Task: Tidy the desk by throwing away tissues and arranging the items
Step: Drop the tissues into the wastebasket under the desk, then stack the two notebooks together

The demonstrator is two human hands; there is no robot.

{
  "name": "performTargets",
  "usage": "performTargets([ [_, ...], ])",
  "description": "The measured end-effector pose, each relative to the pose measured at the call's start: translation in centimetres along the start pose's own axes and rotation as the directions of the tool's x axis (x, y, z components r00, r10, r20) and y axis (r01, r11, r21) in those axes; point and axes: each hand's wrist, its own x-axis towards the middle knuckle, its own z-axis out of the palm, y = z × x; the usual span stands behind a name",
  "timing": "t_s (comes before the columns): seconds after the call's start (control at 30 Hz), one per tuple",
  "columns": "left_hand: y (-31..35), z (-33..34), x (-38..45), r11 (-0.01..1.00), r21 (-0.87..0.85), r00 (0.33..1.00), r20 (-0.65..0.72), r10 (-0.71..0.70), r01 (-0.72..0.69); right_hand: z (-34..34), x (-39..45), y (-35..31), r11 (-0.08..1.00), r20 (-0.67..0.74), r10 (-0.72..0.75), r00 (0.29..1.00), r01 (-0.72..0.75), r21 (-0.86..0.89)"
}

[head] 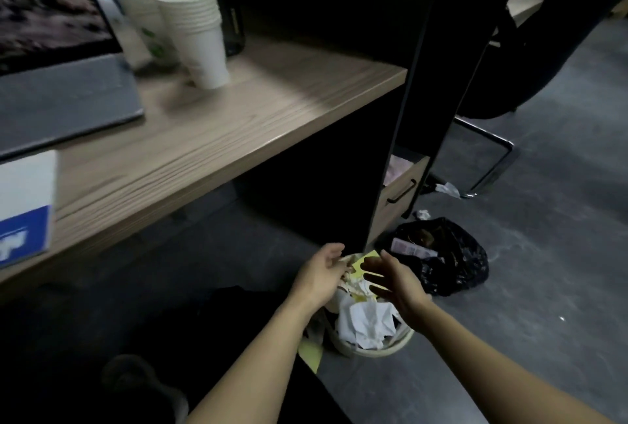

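Both hands reach over a floor wastebasket [390, 349] beside the desk [238, 124]. Left hand [321, 275] and right hand [396, 282] are spread, palms facing, fingers apart, clamped on nothing; crumpled tissues [365, 321] and yellow paper [365, 262] sit heaped in the bin just below them. The bin looks overfull, w/ a yellow scrap [311, 355] hanging outside the rim, so anything dropped on top could slide off onto the floor. More tissue bits [423, 214] lie near a black trash bag [448, 257]. Stacked paper cups [200, 36], a laptop [64, 83] and a blue-white box [25, 209] remain on the desk, not yet arranged.
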Motion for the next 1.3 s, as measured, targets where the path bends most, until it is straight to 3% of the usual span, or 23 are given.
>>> performTargets([
  [0.17,2.4,-5.7,-5.1,0.986,0.043,0.984,-0.075,0.164,-0.161,5.0,-2.6,-3.9,0.988,0.119,-0.151,0.981,0.145,0.061],
  [0.3,6.1,-11.1,-10.1,0.947,0.054,0.935,-0.152,0.321,-0.317,11.0,-5.6,-8.5,0.954,0.255,-0.288,0.923,0.253,0.162],
  [0.5,11.0,-19.7,-17.9,0.875,0.053,0.83,-0.293,0.474,-0.481,18.8,-10.8,-15.9,0.874,0.511,-0.474,0.717,0.455,0.173],
  [0.6,11.9,-24.2,-21.5,0.855,0.124,0.766,-0.393,0.508,-0.503,22.4,-12.8,-18.5,0.822,0.564,-0.518,0.643,0.556,0.121],
  [0.7,11.0,-29.0,-24.4,0.869,0.253,0.705,-0.51,0.493,-0.425,26.2,-13.7,-19.9,0.704,0.593,-0.564,0.575,0.71,-0.02],
  [0.83,8.0,-34.1,-27.7,0.837,0.541,0.647,-0.61,0.457,-0.081,30.9,-13.6,-20.1,0.527,0.694,-0.525,0.493,0.828,-0.19],
  [0.9,6.4,-35.5,-28.9,0.805,0.588,0.684,-0.619,0.386,0.078,32.9,-13.4,-19.6,0.424,0.742,-0.484,0.464,0.866,-0.264],
  [1.0,4.2,-36.3,-30.1,0.753,0.614,0.747,-0.611,0.264,0.236,35.3,-13.0,-19.0,0.163,0.786,-0.487,0.38,0.924,-0.345],
  [1.07,3.3,-36.5,-30.3,0.729,0.627,0.754,-0.611,0.24,0.276,36.5,-12.8,-18.9,0.059,0.8,-0.481,0.359,0.923,-0.379],
  [1.17,3.0,-36.8,-30.1,0.764,0.594,0.757,-0.613,0.227,0.252,37.6,-12.6,-19.0,-0.017,0.818,-0.435,0.375,0.905,-0.424],
  [1.3,2.7,-36.7,-29.9,0.769,0.601,0.779,-0.581,0.233,0.218,37.8,-12.7,-19.3,-0.044,0.824,-0.403,0.397,0.891,-0.451],
])
